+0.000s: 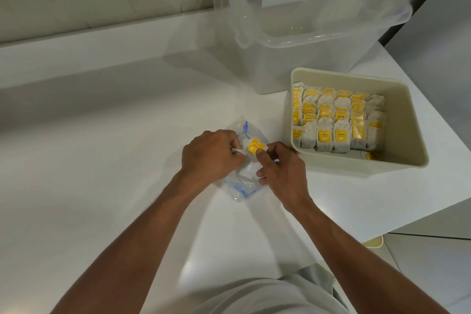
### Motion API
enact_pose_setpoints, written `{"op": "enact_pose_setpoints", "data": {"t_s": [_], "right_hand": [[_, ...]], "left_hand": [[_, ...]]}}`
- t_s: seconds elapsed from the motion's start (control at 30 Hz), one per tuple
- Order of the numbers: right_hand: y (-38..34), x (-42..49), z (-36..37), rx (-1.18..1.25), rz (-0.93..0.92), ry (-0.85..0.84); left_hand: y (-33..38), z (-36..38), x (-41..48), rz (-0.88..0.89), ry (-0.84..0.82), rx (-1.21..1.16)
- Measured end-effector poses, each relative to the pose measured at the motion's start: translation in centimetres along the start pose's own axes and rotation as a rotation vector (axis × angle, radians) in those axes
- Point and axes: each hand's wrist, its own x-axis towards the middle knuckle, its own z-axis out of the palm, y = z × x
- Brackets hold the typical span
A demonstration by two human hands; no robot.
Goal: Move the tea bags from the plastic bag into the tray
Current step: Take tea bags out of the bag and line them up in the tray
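Left hand [211,154]: I am seeing it curling its fingers on the plastic bag [240,182].
Right hand [280,171]: it is pinching one tea bag [254,149], yellow tag facing up.
Plastic bag: it is lying on the counter [102,160], long axis pointing away from me, left of the tray [397,162].
Tray: packed tea bags [339,122] are standing upright in rows.

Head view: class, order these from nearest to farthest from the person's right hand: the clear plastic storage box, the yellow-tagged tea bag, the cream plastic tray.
1. Yellow-tagged tea bag: pinched by the right hand, over the clear plastic bag.
2. Cream plastic tray: just right of that hand, on the counter.
3. Clear plastic storage box: farthest back, behind the tray.
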Motion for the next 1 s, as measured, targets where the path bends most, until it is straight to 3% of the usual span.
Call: {"op": "enact_pose_setpoints", "data": {"t_s": [0.37,0.6,0.7,0.83,0.93,1.0], "right_hand": [[-0.6,-0.2,-0.1,0.021,0.018,0.028],[-1.5,-0.6,-0.2,0.237,0.041,-0.097],[-1.5,-0.4,0.0,0.216,0.072,-0.102],[-1.3,-0.4,-0.2,0.121,0.078,-0.173],[-0.9,-0.5,-0.1,-0.044,-0.092,-0.159],[-0.8,-0.5,-0.1,-0.188,-0.24,-0.091]], "left_hand": [[0.0,-3.4,-0.3,-0.085,-0.273,-0.741],[-0.2,-3.4,-0.1,-0.046,-0.354,-0.868],[-0.7,-2.8,0.2,-0.026,-0.258,-0.723],[-0.8,-2.2,0.1,0.023,0.007,-0.165],[-0.4,-2.1,-0.3,0.077,0.096,-0.014],[-0.5,-2.3,-0.2,0.103,0.128,-0.06]]}}
